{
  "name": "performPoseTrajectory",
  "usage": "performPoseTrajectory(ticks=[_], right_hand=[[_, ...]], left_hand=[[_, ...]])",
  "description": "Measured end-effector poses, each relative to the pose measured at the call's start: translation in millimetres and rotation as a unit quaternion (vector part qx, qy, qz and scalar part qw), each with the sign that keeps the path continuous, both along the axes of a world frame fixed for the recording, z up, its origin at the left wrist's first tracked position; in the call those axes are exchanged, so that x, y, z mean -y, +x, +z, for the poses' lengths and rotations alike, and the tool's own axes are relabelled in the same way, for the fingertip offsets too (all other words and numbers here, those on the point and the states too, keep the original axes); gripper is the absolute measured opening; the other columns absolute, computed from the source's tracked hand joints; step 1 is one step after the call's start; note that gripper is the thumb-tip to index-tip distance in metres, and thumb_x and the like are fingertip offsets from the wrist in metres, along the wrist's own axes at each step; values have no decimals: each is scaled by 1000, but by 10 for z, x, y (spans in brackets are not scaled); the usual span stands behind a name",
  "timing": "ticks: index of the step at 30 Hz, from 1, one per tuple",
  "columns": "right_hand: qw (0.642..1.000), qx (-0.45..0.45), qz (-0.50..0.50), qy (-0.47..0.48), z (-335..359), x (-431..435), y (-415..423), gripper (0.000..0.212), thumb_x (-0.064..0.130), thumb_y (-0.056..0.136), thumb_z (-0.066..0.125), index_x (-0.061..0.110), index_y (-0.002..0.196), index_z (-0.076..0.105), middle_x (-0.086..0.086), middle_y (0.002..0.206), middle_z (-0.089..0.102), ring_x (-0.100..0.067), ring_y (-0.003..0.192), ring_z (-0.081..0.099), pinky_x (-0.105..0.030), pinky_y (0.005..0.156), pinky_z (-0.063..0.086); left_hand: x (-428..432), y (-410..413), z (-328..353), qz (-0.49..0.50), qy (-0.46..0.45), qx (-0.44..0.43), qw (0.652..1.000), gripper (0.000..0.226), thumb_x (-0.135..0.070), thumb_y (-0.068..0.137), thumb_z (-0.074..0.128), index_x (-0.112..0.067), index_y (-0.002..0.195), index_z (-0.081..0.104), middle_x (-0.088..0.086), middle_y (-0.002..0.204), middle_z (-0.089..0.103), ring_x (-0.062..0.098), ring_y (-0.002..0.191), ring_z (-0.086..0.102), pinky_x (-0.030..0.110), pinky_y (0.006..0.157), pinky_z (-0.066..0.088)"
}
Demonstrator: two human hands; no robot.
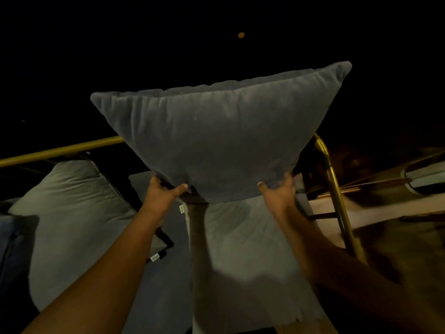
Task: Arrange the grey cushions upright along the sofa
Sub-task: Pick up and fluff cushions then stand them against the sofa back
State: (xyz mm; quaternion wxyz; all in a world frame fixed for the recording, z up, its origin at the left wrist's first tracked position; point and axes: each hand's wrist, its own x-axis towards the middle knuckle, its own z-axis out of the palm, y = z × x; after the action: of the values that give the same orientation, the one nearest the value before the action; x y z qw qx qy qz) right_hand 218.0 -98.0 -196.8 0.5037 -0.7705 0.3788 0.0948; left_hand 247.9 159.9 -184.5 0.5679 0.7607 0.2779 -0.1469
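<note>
Left hand (161, 192) and right hand (277, 192) each pinch a bottom corner of the grey cushion (221, 131), holding it aloft over the sofa's (168, 273) other cushions, likely to plump it.

Held cushion (216, 141): plain slate grey, no pattern, darker at the pinched lower corners. Left cushion (72, 213): paler grey, greenish cast in this light. Cushion below (240, 249): pale grey, one brighter lit patch. Far-left cushion (14, 249): dark blue-grey. Small white tags (181, 209) on the seams. Rail (60, 150): brass-gold. Background black, with one orange light spot (241, 35).
</note>
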Motion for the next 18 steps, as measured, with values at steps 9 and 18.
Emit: performPoseTrajectory(ticks=[9,18], right_hand=[[970,11,201,134,-30,-1616,-596,34,12,87,64,6,121,61,-8,119,64,-21,114,59,-23,94,44],[937,2,346,41,-1,-3301,-582,40,15,87,65,5,125,58,-15,127,61,-29,117,57,-25,91,40]], left_hand=[[-937,-994,69,-30,64,-11,997,44,0,82,66,-5,123,50,16,111,58,25,101,56,26,83,45],[-2733,-1629,-45,44,98,-49,993,39,-15,88,63,-8,124,54,1,115,54,15,108,51,23,91,37]])
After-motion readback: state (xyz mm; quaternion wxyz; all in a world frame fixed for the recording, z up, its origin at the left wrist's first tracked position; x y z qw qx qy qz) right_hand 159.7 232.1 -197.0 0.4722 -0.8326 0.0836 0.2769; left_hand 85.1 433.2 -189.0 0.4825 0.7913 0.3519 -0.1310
